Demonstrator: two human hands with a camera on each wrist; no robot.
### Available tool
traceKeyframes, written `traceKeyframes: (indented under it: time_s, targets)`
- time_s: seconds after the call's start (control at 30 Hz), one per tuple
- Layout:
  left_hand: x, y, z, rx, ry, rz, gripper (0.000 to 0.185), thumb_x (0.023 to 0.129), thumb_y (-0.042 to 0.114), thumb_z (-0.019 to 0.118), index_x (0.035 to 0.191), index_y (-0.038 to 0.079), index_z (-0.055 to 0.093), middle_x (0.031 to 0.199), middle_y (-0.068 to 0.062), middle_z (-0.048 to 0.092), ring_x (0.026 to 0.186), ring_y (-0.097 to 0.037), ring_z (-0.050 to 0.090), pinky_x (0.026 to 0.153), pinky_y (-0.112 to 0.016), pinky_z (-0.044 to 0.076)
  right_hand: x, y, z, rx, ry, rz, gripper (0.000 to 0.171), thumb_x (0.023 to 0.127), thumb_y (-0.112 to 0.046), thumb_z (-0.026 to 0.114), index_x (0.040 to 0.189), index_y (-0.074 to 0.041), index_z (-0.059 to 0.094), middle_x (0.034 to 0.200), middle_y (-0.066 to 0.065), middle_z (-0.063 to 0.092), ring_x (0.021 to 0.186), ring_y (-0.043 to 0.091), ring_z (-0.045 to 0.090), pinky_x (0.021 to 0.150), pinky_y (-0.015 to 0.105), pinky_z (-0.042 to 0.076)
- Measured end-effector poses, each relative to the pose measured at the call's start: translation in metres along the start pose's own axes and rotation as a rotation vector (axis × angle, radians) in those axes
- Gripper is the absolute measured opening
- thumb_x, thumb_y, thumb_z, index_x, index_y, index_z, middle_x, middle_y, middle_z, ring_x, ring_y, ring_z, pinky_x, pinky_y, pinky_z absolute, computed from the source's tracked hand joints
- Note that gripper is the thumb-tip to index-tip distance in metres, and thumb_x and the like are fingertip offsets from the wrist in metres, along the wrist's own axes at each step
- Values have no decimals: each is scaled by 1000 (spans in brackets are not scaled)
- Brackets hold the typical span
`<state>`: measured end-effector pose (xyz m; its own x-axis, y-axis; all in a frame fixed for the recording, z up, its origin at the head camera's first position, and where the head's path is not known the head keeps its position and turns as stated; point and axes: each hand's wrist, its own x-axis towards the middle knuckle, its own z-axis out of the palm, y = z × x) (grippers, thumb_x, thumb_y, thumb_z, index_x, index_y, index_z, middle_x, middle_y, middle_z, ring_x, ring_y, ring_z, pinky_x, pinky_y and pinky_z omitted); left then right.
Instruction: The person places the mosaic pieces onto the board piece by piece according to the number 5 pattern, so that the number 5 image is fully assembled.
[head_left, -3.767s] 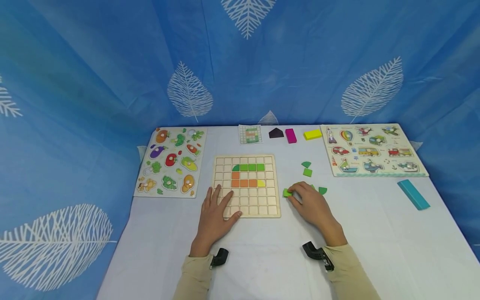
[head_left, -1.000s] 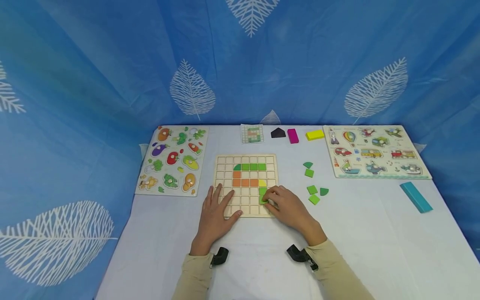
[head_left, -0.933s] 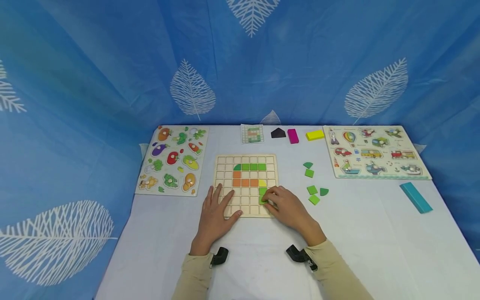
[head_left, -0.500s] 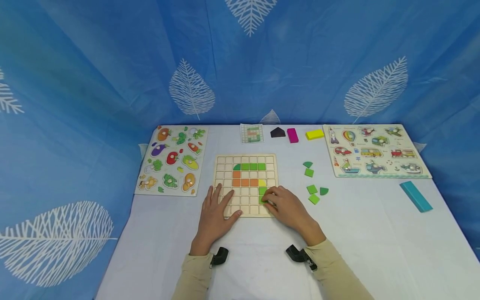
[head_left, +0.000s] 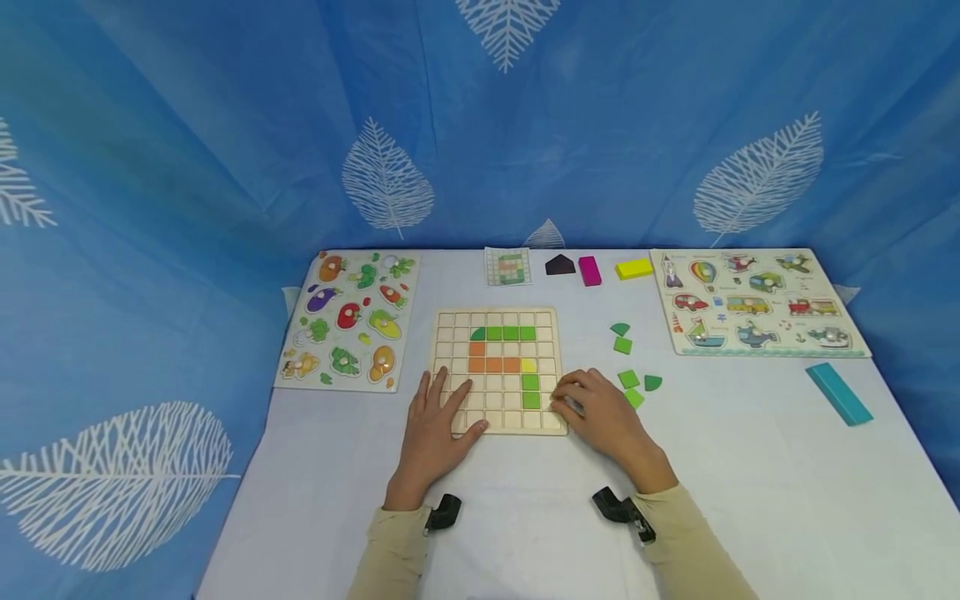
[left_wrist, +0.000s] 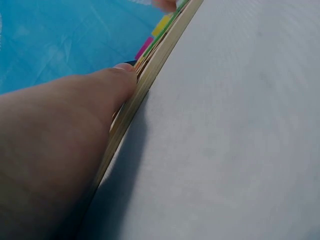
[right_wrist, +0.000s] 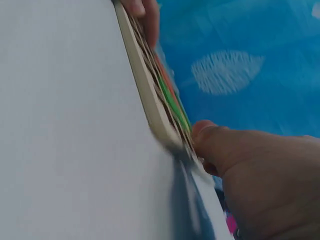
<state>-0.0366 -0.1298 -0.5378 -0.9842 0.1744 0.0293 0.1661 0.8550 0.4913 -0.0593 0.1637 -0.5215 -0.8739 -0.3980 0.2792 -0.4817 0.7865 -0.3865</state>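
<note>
Left hand (head_left: 438, 417) lies flat, fingers spread, on the grid board (head_left: 497, 321) at its 7 o'clock corner, steadying it; the left wrist view shows the thumb (left_wrist: 107, 87) against the board's edge. Right hand (head_left: 600, 410) rests at the board's 4 o'clock edge, fingers loosely curled and apparently holding nothing, though the fingertips are partly hidden. On the board a green row, an orange row, one yellow tile and two green squares (head_left: 530, 391) stacked in the right column are seated. Loose green pieces (head_left: 628, 379) lie on the white table (head_left: 750, 467) just beyond the right hand, toward 2 o'clock. The pattern card (head_left: 507, 267) sits at the board's 12 o'clock. Judged stage: a tile is set and the hand is free; the next move calls for picking a loose green piece and matching its cell to the card.
</note>
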Motion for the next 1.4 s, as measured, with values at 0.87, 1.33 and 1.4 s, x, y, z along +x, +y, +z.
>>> traceKeyframes:
  time_s: [0.87,1.33,1.4]
  targets:
    - [-1,4,-2,-12,-3,-10,69,92,56,66,152,26,49,171,-12,19,159,-40,6,123,-65,20,-59,87,-48,53,61,409,34,95,-12,72,129,-8,68,132,17,66,110,36,58,93,56,47]
    - [-1,1,0,-23,5,-6,69,92,57,66,152,27,50,171,-11,19,160,-39,6,123,-65,19,-49,76,-39,59,114,384,29,96,-10,70,124,-5,67,121,16,65,82,23,54,70,38,42]
    - [0,1,0,-25,6,-3,69,92,57,66,152,27,50,171,-11,19,160,-39,6,123,-65,19,-44,65,-34,80,121,327,27,95,-11,72,122,-6,68,120,14,66,87,24,60,74,41,48]
